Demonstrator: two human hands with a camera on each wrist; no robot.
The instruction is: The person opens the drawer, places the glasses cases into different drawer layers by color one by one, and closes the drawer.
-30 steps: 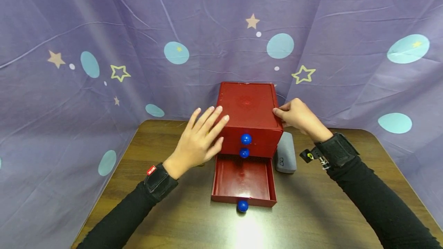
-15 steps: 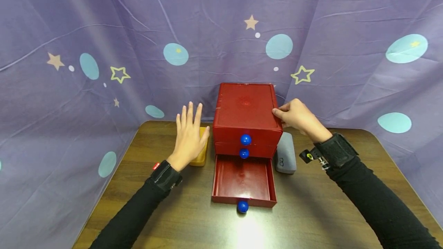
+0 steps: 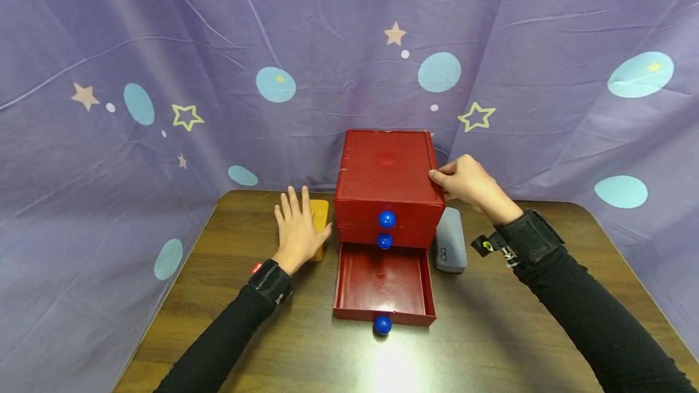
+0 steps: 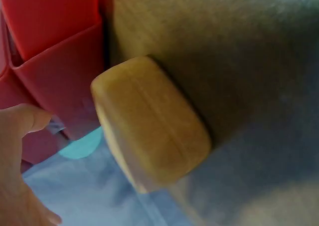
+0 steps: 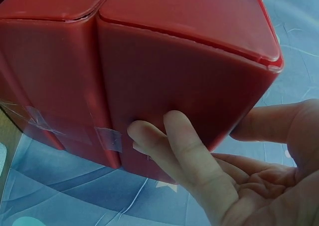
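A red drawer box (image 3: 389, 165) with blue round knobs stands on the table, its bottom drawer (image 3: 383, 284) pulled out with a bare floor. My right hand (image 3: 474, 185) holds the box at its top right edge, thumb on the top. In the right wrist view, fingers (image 5: 187, 141) lie against the red side wall. My left hand (image 3: 295, 235) is spread over a yellow case (image 3: 321, 214) left of the box, partly covering it. The left wrist view shows that rounded case (image 4: 154, 121) with a seam along it, apart from the visible thumb (image 4: 35, 118).
A grey glasses case (image 3: 450, 241) with a small glasses mark lies right of the box. The wooden table (image 3: 218, 296) ends at a purple patterned curtain (image 3: 338, 35) behind. Clear tape (image 5: 109, 138) spans a joint on the box's side.
My left hand has left the box's left side, moving left and down over the yellow case, which shows more now. My right hand stays on the box.
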